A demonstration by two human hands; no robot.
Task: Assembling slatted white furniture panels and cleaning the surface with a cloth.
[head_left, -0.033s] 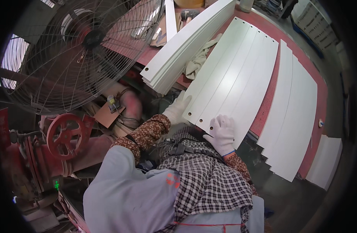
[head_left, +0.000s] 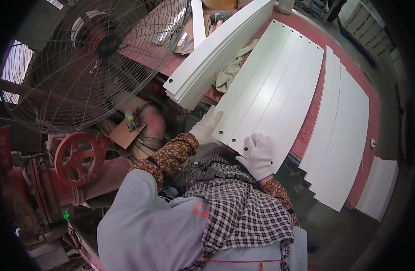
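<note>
Side by side before me lie several long white boards (head_left: 271, 92), with dark round holes near both ends. Both my hands wear white knit gloves. At the near left corner, my left hand (head_left: 207, 126) is closed on the edge of the leftmost white board, its lower fingers partly hidden. My right hand (head_left: 258, 156) rests palm down across the near end of the boards, fingers stretched out on top. Left of them, a stack of narrow white boards (head_left: 198, 74) stands with a crumpled pale cloth (head_left: 228, 74) beside it.
Another group of white boards (head_left: 338, 131) with stepped ends lies right on the red table (head_left: 312, 122). A large caged fan (head_left: 106, 49) stands at the left, above a red valve wheel (head_left: 79, 158). A hammer (head_left: 221, 17) lies at the back. One white panel (head_left: 377, 187) is at far right.
</note>
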